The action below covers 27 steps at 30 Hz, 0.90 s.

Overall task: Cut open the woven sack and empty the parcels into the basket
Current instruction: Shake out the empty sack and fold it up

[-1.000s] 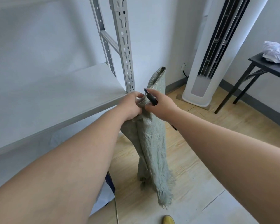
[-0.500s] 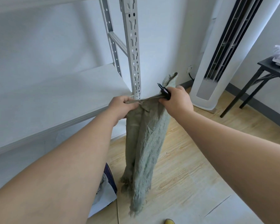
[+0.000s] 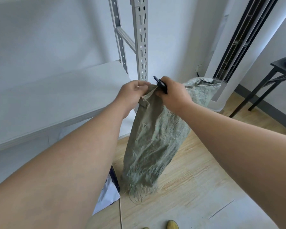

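Hands meet at frame centre: left hand (image 3: 132, 92) pinches the bunched top of the woven sack (image 3: 153, 139), likely to hold it taut, while right hand (image 3: 172, 93) grips a dark cutter (image 3: 161, 85) at the same edge. Sack hangs limp, frayed bottom brushing the floor (image 3: 196, 187) toward 6 o'clock; contents unseen. No basket in view.

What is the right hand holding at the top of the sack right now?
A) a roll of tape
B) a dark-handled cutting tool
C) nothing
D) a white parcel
B: the right hand grips a dark-handled cutting tool at the bunched top of the woven sack, which the left hand pinches beside it.
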Motion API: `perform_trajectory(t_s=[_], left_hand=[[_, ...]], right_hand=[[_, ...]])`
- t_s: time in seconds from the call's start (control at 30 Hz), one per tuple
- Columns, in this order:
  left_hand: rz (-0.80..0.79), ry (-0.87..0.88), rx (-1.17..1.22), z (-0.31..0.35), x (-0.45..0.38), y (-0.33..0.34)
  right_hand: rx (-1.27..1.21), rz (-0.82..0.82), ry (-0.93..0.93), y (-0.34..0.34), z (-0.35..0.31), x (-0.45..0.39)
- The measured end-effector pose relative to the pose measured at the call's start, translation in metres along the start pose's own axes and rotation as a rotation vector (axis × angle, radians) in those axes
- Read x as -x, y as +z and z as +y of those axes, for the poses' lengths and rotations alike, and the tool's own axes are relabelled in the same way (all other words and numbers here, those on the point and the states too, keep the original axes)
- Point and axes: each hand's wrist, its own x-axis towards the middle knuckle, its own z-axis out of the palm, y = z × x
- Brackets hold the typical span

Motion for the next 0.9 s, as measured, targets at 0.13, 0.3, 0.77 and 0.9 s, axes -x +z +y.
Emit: perform_trajectory(t_s=[0.13,0.3,0.77,0.9], left_hand=[[-0.193,-0.095,0.145,-0.012,-0.001,-0.01],[-0.339,-0.153,-0.378,-0.053,0.004,-0.003],[0.043,0.078,-0.162,-0.025,0.005,0.079],[-0.071,0.127,-0.019,-0.035,0.017,0.083]], right_hand=[[-0.152,0.11,-0.049,-0.015,0.0,-0.003],[-0.341,0.189,-0.065,-0.041,-0.005,-0.013],[-0.402,0.069,0.48,-0.011,0.013,0.016],[-0.305,0.082,0.458,-0.018,0.012,0.008]])
